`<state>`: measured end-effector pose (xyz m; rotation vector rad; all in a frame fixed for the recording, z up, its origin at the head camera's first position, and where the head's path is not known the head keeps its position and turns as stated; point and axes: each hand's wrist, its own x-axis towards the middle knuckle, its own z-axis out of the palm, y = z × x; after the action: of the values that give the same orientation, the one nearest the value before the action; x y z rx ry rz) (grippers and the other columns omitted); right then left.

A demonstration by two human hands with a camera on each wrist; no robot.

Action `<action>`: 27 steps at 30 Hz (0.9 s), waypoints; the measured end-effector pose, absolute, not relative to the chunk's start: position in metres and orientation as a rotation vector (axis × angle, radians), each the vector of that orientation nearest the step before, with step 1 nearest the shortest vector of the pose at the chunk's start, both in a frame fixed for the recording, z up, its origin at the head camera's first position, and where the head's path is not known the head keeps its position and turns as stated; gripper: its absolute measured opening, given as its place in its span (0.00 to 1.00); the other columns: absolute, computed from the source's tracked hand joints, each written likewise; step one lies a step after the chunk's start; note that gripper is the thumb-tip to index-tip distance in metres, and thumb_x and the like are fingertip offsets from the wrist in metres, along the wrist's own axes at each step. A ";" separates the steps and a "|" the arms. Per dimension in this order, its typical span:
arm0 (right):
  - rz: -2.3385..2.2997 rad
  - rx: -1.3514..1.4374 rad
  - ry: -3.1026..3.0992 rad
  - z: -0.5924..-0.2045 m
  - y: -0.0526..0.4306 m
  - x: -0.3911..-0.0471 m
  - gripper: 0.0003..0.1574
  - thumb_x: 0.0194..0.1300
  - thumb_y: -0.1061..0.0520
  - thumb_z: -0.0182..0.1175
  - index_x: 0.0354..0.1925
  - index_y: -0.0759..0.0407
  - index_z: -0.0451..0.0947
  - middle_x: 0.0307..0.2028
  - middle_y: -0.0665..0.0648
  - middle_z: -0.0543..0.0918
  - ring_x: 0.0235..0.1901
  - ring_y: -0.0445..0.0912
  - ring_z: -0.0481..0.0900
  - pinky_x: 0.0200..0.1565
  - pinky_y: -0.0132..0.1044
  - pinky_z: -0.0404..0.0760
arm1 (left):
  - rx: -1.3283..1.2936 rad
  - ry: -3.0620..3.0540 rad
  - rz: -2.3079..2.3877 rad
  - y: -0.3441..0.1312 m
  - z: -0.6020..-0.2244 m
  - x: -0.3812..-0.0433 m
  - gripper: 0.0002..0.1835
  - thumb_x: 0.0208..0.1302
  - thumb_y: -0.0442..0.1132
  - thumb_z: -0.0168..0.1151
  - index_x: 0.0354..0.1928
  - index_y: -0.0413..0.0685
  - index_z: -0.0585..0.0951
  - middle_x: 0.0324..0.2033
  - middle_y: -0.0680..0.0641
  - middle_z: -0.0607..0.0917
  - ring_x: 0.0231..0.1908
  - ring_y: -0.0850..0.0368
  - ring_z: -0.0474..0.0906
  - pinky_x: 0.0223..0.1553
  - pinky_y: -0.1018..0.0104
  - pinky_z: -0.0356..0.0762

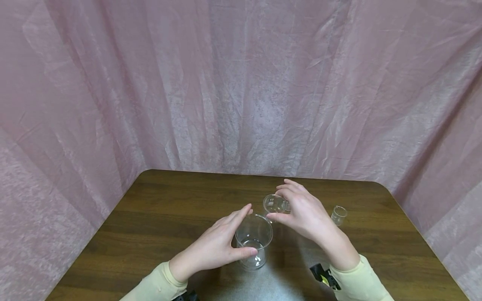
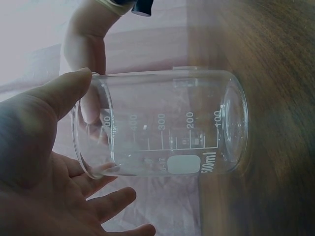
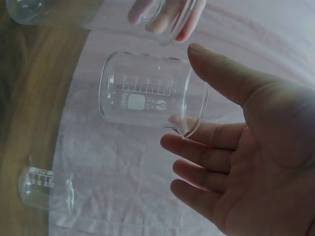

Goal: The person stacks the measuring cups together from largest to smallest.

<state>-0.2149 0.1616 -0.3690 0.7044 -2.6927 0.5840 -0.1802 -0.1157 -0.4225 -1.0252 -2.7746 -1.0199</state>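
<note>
My left hand [image 1: 212, 246] holds a clear 500 ml glass beaker [image 2: 152, 132] near its rim, thumb on one side and fingers on the other. The beaker looks upright, with its base at the tabletop. To its right, my right hand [image 1: 306, 212] pinches a smaller 100 ml beaker [image 3: 142, 93] at the rim between thumb and fingers. In the right wrist view this smaller beaker hangs above the table, close beside the large one. Neither beaker shows clear contents.
A third, smallest beaker [image 1: 339, 215] stands on the brown wooden table [image 1: 180, 196] to the right, behind my right forearm. Pink curtains [image 1: 241, 92] hang around the table's back and sides.
</note>
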 end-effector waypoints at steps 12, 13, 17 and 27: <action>0.574 0.713 -2.664 -0.359 0.163 -0.204 0.39 0.58 0.39 0.86 0.58 0.60 0.88 0.64 0.57 0.87 0.77 0.56 0.71 0.66 0.61 0.80 | -1.023 -2.779 -1.018 -0.116 -0.421 -0.180 0.59 0.70 0.64 0.76 0.90 0.52 0.52 0.80 0.52 0.72 0.78 0.49 0.68 0.77 0.38 0.65; 0.576 0.715 -2.660 -0.358 0.163 -0.203 0.39 0.57 0.39 0.86 0.58 0.60 0.88 0.63 0.57 0.87 0.77 0.56 0.71 0.66 0.61 0.80 | -1.024 -2.778 -1.018 -0.116 -0.422 -0.180 0.60 0.70 0.64 0.76 0.91 0.52 0.52 0.80 0.52 0.72 0.78 0.49 0.68 0.77 0.38 0.65; 0.579 0.720 -2.648 -0.356 0.164 -0.201 0.39 0.57 0.39 0.86 0.58 0.60 0.88 0.64 0.57 0.87 0.77 0.56 0.71 0.67 0.61 0.79 | -1.030 -2.773 -1.017 -0.116 -0.422 -0.180 0.60 0.70 0.64 0.76 0.91 0.52 0.51 0.80 0.52 0.72 0.78 0.50 0.69 0.77 0.38 0.66; 0.565 0.715 -2.618 -0.353 0.164 -0.198 0.39 0.57 0.39 0.86 0.58 0.59 0.88 0.63 0.55 0.87 0.77 0.54 0.71 0.66 0.61 0.80 | -1.026 -2.766 -1.030 -0.116 -0.424 -0.181 0.60 0.69 0.64 0.76 0.91 0.53 0.51 0.80 0.53 0.72 0.78 0.50 0.69 0.76 0.38 0.66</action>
<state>-0.1980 0.1644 -0.3527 0.7153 -2.6183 0.5655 -0.1808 -0.1160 -0.4240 -1.0260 -2.7664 -1.0298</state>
